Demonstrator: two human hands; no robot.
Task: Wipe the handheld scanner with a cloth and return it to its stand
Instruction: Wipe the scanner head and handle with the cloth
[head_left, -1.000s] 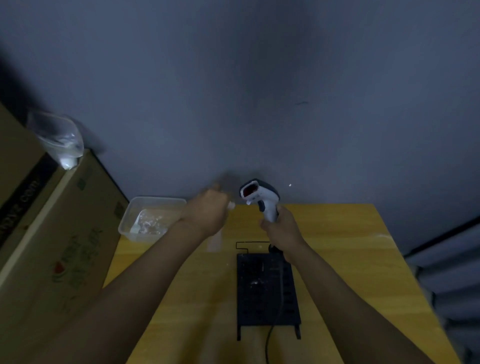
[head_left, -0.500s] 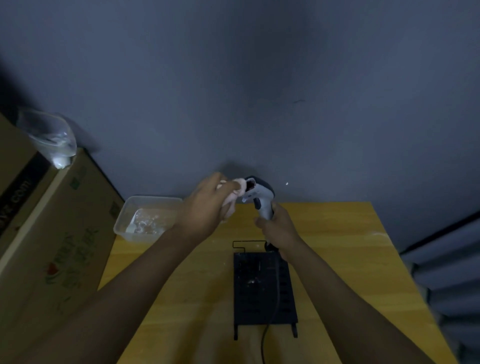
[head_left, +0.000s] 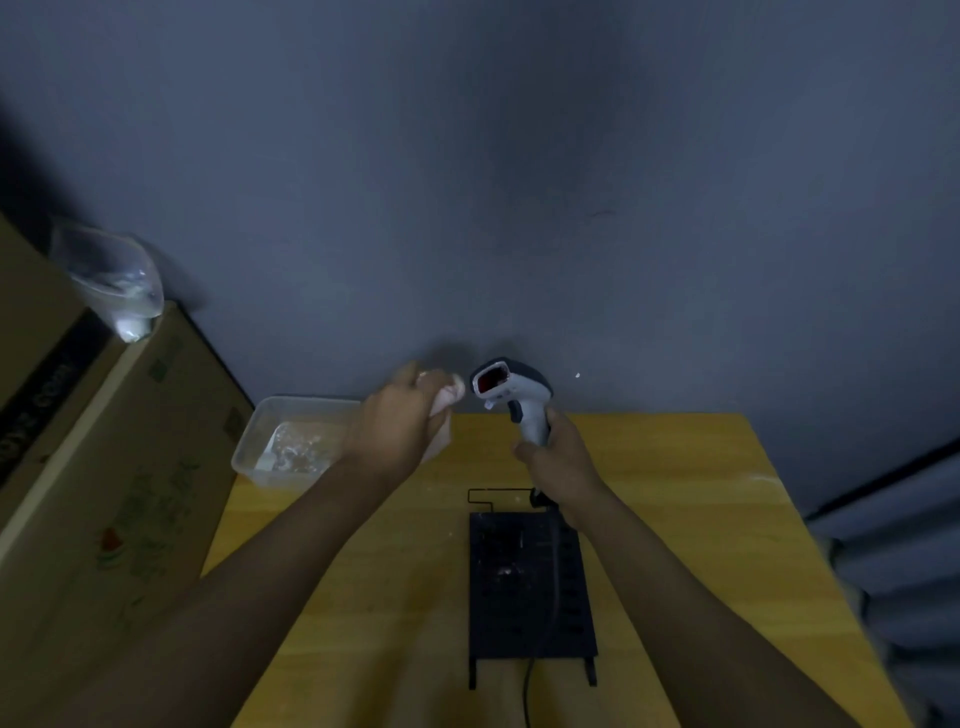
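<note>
My right hand grips the handle of a white and dark handheld scanner, held upright above the table with its red scan window facing left. My left hand is closed on a small pale cloth, whose bunched end sits just left of the scanner's window, a small gap between them. A black perforated stand lies flat on the yellow wooden table under my right forearm, with a black cable running off its near end.
A clear plastic tub stands at the table's back left corner. Large cardboard boxes rise along the left, with a clear plastic bag on top. A grey wall is close behind the table. The table's right edge drops off.
My left hand with the cloth touched the scanner's front half a second ago and has now drawn back slightly to the left. The scanner's window is uncovered again.
</note>
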